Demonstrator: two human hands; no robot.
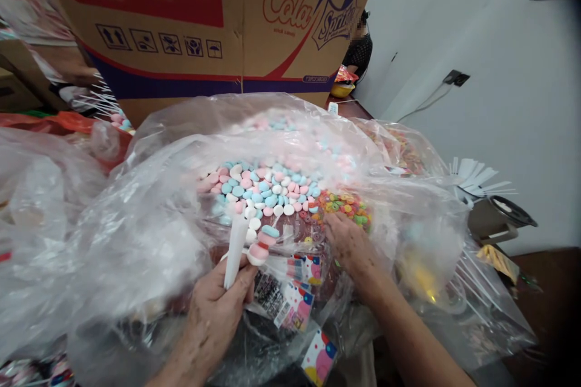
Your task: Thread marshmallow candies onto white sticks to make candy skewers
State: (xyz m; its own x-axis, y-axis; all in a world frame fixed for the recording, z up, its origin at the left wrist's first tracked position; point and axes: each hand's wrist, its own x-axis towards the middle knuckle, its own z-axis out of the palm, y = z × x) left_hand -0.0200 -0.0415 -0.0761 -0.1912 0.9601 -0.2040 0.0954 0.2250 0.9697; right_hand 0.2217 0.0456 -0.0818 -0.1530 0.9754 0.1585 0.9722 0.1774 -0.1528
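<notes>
My left hand (220, 293) is closed around a white plastic stick (236, 251) that points upward. At its fingertips is a short stack of pink, white and blue candies (262, 247), tilted up to the right. My right hand (349, 245) reaches into a pile of small multicoloured ring candies (347, 202); its fingers are bent together at the pile's near edge, and what they pinch is hidden. Beyond both hands lies a heap of pink, blue and white round candies (267, 184) inside an open clear plastic bag (181, 157).
Printed dotted cards (295, 305) lie between my forearms. A big cardboard box (236, 30) stands behind the bag. White sticks (481, 178) and a dark container (497, 217) are at the right. Another person's arm (68, 63) shows at the far left; a person (359, 51) is behind the box.
</notes>
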